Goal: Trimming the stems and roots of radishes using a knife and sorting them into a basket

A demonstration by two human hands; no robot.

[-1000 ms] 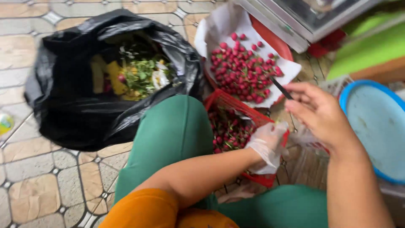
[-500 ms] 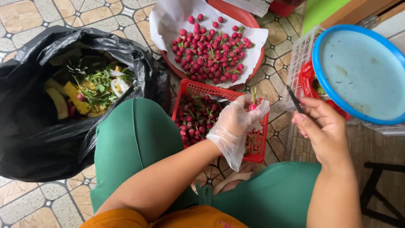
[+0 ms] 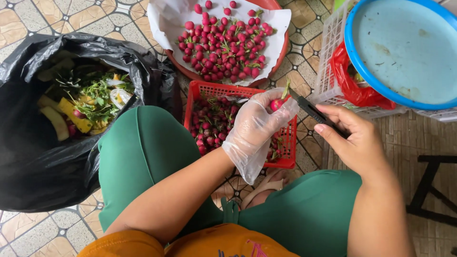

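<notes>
Head view: gloved left hand (image 3: 254, 128) pinches radish (image 3: 276, 103) (knife (image 3: 312, 110) touching).

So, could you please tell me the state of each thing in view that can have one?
left hand: gloved, pinching a radish
radish: held, stalk still on
right hand: bare, gripping a knife
knife: blade at the radish
black bag: open, holding scraps
red basket: part full of radishes
lined tray: heaped with radishes
blue basin: empty, set on a white crate

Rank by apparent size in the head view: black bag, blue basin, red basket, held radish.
1. black bag
2. blue basin, partly cut off by the frame
3. red basket, partly hidden by the left hand
4. radish
</notes>
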